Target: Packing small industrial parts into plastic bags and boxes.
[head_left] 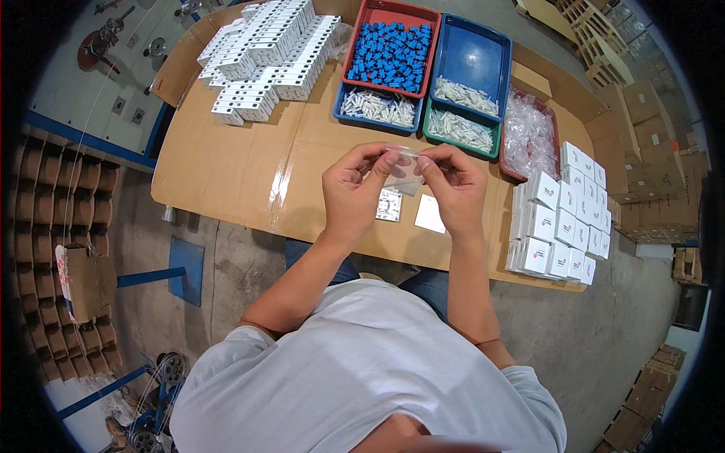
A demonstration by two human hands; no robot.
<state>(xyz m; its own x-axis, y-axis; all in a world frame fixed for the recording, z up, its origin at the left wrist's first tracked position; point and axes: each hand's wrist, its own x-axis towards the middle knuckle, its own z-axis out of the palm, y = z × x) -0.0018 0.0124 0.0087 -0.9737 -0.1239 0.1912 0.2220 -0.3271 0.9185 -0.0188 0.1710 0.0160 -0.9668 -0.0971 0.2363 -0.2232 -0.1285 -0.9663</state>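
Over the cardboard-topped bench [226, 162], near the person's edge, the left hand [352, 183] and right hand [458, 185] pinch a clear plastic piece [405, 181] between closed fingers [431, 172]. I'd keep both grips light and level so it won't crease.

Hid part of a clear plastic piece [405, 185] behind the fingers [386, 164], covered part of a blue tray [375, 125] beneath a red tray [384, 90], cropped the pale shirt [370, 355] below.

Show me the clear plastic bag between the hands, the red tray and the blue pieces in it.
Clear plastic bag [405, 175], head view: its visible middle.
Red tray [400, 13], head view: far inner wall.
Blue pieces [389, 57], head view: middle of the pile.
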